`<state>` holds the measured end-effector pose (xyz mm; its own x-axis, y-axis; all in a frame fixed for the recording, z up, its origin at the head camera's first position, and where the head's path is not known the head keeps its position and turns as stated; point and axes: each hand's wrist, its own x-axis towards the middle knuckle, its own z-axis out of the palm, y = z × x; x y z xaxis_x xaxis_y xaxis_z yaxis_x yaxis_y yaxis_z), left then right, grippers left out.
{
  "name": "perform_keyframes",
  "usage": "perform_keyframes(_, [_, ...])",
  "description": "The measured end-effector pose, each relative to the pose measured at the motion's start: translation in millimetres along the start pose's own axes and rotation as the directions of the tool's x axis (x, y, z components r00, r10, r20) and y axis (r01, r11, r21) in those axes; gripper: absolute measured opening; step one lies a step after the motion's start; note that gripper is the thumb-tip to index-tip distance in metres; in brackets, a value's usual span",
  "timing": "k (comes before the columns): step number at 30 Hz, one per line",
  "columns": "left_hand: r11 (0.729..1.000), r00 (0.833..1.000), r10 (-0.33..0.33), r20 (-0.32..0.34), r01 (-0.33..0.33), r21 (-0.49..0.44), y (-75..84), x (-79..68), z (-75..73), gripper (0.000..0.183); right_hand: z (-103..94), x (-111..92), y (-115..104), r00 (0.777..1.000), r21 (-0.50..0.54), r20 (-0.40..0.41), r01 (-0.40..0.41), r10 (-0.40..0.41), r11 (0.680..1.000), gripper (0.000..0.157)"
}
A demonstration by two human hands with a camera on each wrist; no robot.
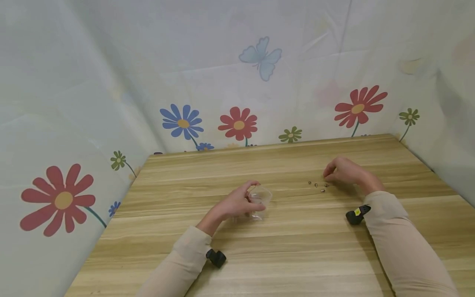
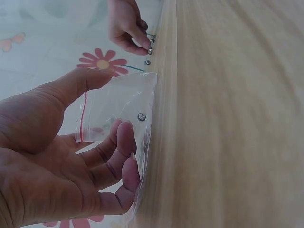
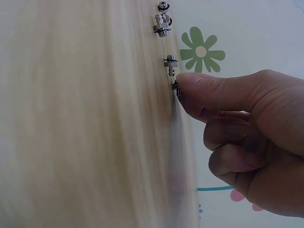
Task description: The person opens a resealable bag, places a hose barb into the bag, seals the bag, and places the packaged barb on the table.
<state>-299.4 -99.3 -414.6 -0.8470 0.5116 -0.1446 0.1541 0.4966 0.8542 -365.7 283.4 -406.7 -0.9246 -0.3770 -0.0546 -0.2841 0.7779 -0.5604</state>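
A clear plastic bag with a red stripe near one edge [image 2: 123, 97] is clasped in the grip of the person's left hand [image 1: 239, 201], between thumb and fingers. One small fitting shows through its film; whether that piece lies inside or behind cannot be told. To the right of the bag, several small silver metal threaded fittings [image 1: 323, 190] lie close together on the light wood-grain bench [image 1: 282, 255]. Beyond these, farther right of the bag, the right hand [image 1: 344, 171] has its grip pinching a single fitting [image 3: 177, 89] between thumb and forefinger. Behind the bag, past the bench's far edge, hangs a white backdrop printed with colourful flowers [image 1: 297, 82].
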Motion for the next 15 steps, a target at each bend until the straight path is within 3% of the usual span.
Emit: perform_keyframes(15, [1.000,1.000,0.003,0.000,-0.003,0.001,0.1,0.0,0.4,0.080,-0.7,2.7,-2.5,0.999,-0.039,0.034,0.028,-0.027,0.999,0.006])
